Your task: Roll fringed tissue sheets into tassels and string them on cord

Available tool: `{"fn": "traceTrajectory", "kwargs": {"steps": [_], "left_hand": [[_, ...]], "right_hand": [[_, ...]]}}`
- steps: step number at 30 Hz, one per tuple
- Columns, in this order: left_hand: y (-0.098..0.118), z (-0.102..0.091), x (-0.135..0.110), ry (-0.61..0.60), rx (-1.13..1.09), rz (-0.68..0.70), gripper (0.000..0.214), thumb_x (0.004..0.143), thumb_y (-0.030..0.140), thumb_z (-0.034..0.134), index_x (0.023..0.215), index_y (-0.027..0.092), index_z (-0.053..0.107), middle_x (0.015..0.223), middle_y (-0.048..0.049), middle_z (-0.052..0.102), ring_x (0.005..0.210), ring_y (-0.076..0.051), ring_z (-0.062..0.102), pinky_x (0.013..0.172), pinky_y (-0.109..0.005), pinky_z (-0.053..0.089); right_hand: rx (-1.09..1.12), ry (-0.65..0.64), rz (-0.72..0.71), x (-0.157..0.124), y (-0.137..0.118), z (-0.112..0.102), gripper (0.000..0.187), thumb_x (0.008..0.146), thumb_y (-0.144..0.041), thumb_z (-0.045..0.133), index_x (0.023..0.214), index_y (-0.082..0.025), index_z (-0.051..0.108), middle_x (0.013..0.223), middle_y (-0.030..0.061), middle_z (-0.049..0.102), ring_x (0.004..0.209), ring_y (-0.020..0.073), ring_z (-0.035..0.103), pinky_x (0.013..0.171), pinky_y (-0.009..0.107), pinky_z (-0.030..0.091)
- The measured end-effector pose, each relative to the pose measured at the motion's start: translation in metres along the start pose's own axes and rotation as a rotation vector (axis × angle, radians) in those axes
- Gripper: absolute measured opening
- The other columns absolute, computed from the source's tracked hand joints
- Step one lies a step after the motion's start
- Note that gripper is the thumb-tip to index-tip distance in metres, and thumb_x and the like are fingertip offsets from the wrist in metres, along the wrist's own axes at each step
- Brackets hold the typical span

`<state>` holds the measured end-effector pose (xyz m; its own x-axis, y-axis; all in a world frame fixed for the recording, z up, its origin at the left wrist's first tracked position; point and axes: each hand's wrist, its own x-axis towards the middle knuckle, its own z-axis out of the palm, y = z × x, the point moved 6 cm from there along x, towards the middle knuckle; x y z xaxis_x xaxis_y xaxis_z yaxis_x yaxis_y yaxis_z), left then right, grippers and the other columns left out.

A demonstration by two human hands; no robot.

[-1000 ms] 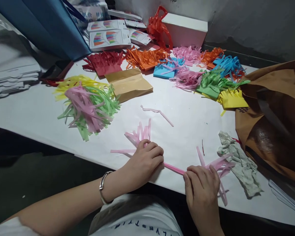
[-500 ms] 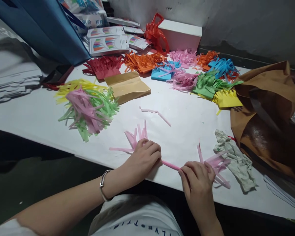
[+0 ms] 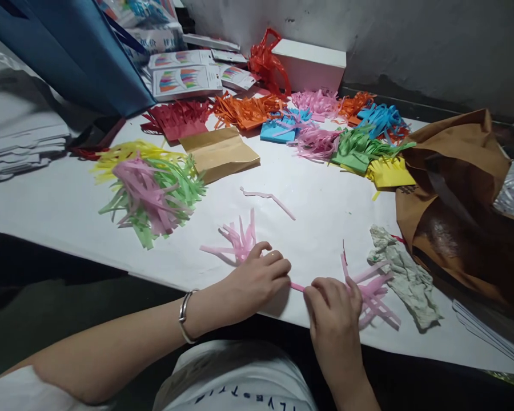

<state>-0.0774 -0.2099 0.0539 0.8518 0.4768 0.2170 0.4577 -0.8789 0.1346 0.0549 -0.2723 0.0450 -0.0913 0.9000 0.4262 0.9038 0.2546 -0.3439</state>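
A pink paper tassel [image 3: 297, 287] lies across the near edge of the table, its middle rolled into a thin cord. Loose fringe strips fan out at both ends. My left hand [image 3: 257, 282], with a silver bangle on the wrist, is closed over the left part of the cord. On the right part, my right hand [image 3: 336, 317] pinches the cord beside the other fringe. Only a short stretch of cord shows between the hands; the rest is under the fingers. A loose pink strip [image 3: 268, 197] rests beyond them. Right of my right hand is a crumpled whitish cloth [image 3: 405, 277].
At left lie pink, green and yellow tassels [image 3: 149, 197]. A folded gold paper [image 3: 220, 154] and fringed paper bundles [image 3: 246, 111] in several colours line the back. A brown bag [image 3: 449, 171] stands right, a blue bag [image 3: 77, 51] back left, a white box [image 3: 310, 65] by the wall.
My hands have come closer together along the cord, so less of it shows between them. The left fringe has shifted slightly right with my left hand. The view has shifted a little.
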Motion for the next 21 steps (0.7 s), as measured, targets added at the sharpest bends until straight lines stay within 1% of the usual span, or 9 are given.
{"fn": "traceTrajectory", "kwargs": {"steps": [2,4,8,10,12,15,18,19,21], "left_hand": [[0.007,0.002,-0.002,-0.007,0.028,0.081,0.01,0.091,0.012,0.062,0.082,0.017,0.064,0.087,-0.0029,0.061,0.084,-0.02,0.05,0.094,-0.044,0.031],[0.009,0.007,-0.002,0.008,0.068,0.097,0.013,0.091,0.013,0.063,0.079,0.016,0.063,0.083,-0.0028,0.06,0.08,-0.02,0.049,0.091,-0.043,0.032],[0.005,0.011,0.0,0.102,-0.007,0.011,0.019,0.094,0.011,0.055,0.077,0.016,0.063,0.08,-0.0033,0.06,0.074,-0.019,0.05,0.079,-0.037,0.037],[0.0,0.006,0.0,0.121,-0.197,-0.088,0.024,0.096,0.011,0.046,0.083,0.017,0.065,0.084,-0.0044,0.063,0.075,-0.018,0.054,0.075,-0.033,0.04],[-0.002,0.001,-0.002,0.069,-0.489,-0.189,0.027,0.099,0.017,0.041,0.092,0.019,0.067,0.092,-0.0053,0.065,0.08,-0.017,0.059,0.074,-0.03,0.044],[0.003,0.001,-0.007,-0.135,-0.979,-0.381,0.028,0.099,0.038,0.046,0.1,0.02,0.068,0.088,-0.0042,0.066,0.075,-0.017,0.059,0.067,-0.026,0.047],[0.015,0.01,-0.008,-0.313,-1.358,-0.553,0.039,0.089,0.055,0.06,0.087,0.017,0.067,0.068,-0.0008,0.058,0.06,-0.014,0.05,0.056,-0.023,0.042],[0.018,0.012,-0.005,-0.332,-1.446,-0.57,0.042,0.085,0.058,0.065,0.082,0.016,0.066,0.065,0.0,0.056,0.06,-0.013,0.048,0.056,-0.023,0.041],[0.024,0.013,0.006,-0.294,-1.541,-0.558,0.045,0.078,0.06,0.072,0.075,0.016,0.063,0.065,0.0006,0.053,0.064,-0.013,0.047,0.06,-0.023,0.041]], "right_hand": [[0.037,-0.012,-0.047,0.0,-0.004,0.003,0.021,0.095,-0.007,0.046,0.099,-0.02,0.062,0.094,0.0036,0.066,0.096,0.0202,0.059,0.113,0.054,0.025],[0.026,-0.026,-0.06,0.001,-0.007,0.007,0.017,0.094,-0.009,0.048,0.1,-0.019,0.061,0.093,0.0037,0.065,0.095,0.0203,0.059,0.114,0.053,0.025],[-0.084,-0.034,-0.12,0.008,-0.011,0.016,0.016,0.093,-0.008,0.049,0.094,-0.02,0.06,0.085,0.0017,0.062,0.086,0.0189,0.057,0.112,0.05,0.028],[-0.118,-0.004,-0.187,0.011,-0.012,0.013,0.022,0.093,-0.005,0.043,0.088,-0.019,0.058,0.079,0.0011,0.06,0.08,0.0182,0.055,0.11,0.048,0.031],[-0.103,0.059,-0.277,0.012,-0.015,-0.001,0.026,0.093,-0.004,0.038,0.09,-0.018,0.06,0.079,0.0022,0.06,0.08,0.0182,0.056,0.109,0.047,0.032],[-0.055,0.199,-0.407,0.009,-0.021,-0.034,0.028,0.092,-0.005,0.038,0.097,-0.014,0.064,0.085,0.0042,0.066,0.087,0.0185,0.06,0.11,0.046,0.032],[-0.01,0.264,-0.454,0.009,-0.024,-0.061,0.023,0.092,-0.008,0.044,0.098,-0.014,0.065,0.083,0.0028,0.067,0.084,0.0163,0.062,0.108,0.043,0.038],[0.015,0.276,-0.442,0.009,-0.024,-0.067,0.021,0.092,-0.009,0.045,0.097,-0.014,0.065,0.081,0.0024,0.067,0.079,0.0152,0.062,0.104,0.042,0.042],[0.114,0.351,-0.364,0.009,-0.02,-0.076,0.015,0.092,-0.012,0.049,0.093,-0.015,0.064,0.076,0.0019,0.065,0.069,0.0136,0.059,0.09,0.038,0.05]]}}
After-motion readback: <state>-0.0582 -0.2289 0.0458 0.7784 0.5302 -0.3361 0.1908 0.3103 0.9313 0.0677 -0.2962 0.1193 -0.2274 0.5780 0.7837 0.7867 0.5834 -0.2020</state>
